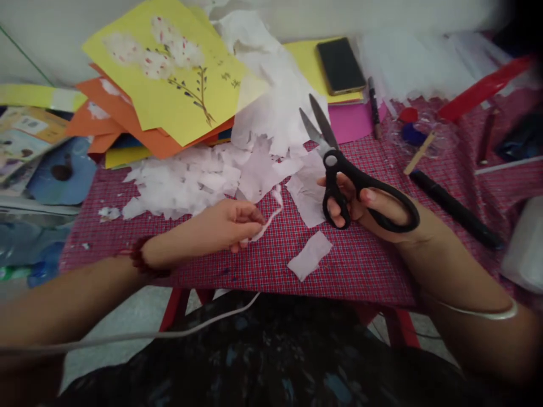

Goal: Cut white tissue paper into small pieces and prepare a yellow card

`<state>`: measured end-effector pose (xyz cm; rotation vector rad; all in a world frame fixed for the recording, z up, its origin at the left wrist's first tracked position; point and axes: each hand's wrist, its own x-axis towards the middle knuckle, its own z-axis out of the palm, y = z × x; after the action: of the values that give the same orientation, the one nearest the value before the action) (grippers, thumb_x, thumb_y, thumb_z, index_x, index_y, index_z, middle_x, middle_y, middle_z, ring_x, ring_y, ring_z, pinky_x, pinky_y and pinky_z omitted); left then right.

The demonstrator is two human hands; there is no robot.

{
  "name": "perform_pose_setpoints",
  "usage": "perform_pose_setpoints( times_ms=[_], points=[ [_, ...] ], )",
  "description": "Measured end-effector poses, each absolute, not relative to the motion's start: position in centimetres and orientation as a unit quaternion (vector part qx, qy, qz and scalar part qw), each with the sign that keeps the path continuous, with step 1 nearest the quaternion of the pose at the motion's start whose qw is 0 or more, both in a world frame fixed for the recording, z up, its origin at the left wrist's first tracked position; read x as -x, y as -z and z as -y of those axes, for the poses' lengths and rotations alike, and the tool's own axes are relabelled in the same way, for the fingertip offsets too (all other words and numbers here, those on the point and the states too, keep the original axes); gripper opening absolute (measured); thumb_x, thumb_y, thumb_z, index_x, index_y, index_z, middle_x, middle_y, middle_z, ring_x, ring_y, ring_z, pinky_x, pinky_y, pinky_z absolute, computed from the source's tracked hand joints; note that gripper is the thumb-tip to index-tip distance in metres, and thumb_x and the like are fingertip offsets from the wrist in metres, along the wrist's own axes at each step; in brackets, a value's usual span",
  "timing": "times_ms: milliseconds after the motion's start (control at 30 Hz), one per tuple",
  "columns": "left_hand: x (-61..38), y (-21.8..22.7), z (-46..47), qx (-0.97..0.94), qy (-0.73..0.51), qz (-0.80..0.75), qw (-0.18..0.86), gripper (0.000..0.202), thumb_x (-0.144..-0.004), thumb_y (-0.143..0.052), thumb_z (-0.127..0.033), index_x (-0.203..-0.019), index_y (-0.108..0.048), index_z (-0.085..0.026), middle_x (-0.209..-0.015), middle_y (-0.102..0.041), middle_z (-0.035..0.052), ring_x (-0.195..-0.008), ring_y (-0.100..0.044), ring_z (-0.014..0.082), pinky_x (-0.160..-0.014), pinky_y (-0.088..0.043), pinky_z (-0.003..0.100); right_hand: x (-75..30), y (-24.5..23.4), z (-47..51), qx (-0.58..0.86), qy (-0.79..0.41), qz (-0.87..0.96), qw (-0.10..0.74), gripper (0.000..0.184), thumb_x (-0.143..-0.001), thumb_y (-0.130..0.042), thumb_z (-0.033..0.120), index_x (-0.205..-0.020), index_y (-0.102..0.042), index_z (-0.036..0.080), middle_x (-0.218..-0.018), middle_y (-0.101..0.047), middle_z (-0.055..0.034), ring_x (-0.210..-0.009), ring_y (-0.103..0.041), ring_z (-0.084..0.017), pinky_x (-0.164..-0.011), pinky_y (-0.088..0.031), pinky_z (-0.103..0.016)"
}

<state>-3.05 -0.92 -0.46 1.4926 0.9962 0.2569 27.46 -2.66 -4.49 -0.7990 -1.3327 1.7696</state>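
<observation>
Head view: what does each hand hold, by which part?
Right hand: scissors, by the handle loops. Left hand: thin white strip, by its near end.

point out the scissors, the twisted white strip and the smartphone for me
Black-handled scissors (330,161): head view, on the pivot screw.
Twisted white strip (272,218): head view, midway along its visible length.
Smartphone (340,65): head view, centre of the dark screen.

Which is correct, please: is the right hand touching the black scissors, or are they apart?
Touching. The head view shows it plainly: the right hand has its thumb in the large handle loop of the black scissors.
</observation>
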Motion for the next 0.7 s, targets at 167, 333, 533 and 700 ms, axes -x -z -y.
perform_pose_setpoints(
  times_ms=[167,333,533,700],
  points=[
    [6.2,-0.1,1.0,-0.726,-0.068,-0.437,0.526,0.024,-0.091,-0.057,-0.037,-0.086,-0.073,-0.021,-0.070,-0.070,0.0034,-0.056,-0.064,0.0151,-0.048,-0.049,0.022,-27.4,3.7,3.0,0.317,-0.704,0.526,0.356,0.056,-0.089,-0.064,0.054,-0.136,-0.059,0.022,-0.084,-0.063,-0.0042,-0.068,-0.059,-0.016,-0.058,-0.041,-0.030],
    [7.7,0.6,1.9,-0.605,-0.137,-0.487,0.615,0.036,-0.090,-0.055,-0.052,-0.094,-0.069,-0.019,-0.078,-0.074,0.0108,-0.060,-0.068,0.0204,-0.053,-0.056,0.030,-27.2,3.2,3.3,0.321,-0.705,0.516,0.365,0.053,-0.086,-0.068,0.055,-0.129,-0.064,0.024,-0.083,-0.065,-0.0046,-0.067,-0.059,-0.018,-0.058,-0.042,-0.031],
    [8.0,1.2,4.3,-0.738,-0.129,-0.482,0.454,0.017,-0.077,-0.072,-0.029,-0.092,-0.065,-0.022,-0.069,-0.065,-0.0010,-0.056,-0.060,0.0133,-0.049,-0.044,0.021,-27.1,2.9,3.8,0.303,-0.697,0.537,0.367,0.057,-0.088,-0.063,0.057,-0.137,-0.057,0.027,-0.083,-0.064,-0.0045,-0.067,-0.058,-0.019,-0.058,-0.044,-0.032],
    [7.8,1.3,5.2,-0.799,-0.105,-0.500,0.316,0.012,-0.082,-0.061,-0.026,-0.071,-0.063,-0.021,-0.060,-0.059,-0.0015,-0.051,-0.051,0.0122,-0.048,-0.033,0.022,-26.6,2.7,4.8,0.299,-0.691,0.560,0.347,0.057,-0.087,-0.060,0.062,-0.134,-0.056,0.029,-0.093,-0.065,-0.0074,-0.080,-0.062,-0.023,-0.072,-0.052,-0.038]
  ],
)
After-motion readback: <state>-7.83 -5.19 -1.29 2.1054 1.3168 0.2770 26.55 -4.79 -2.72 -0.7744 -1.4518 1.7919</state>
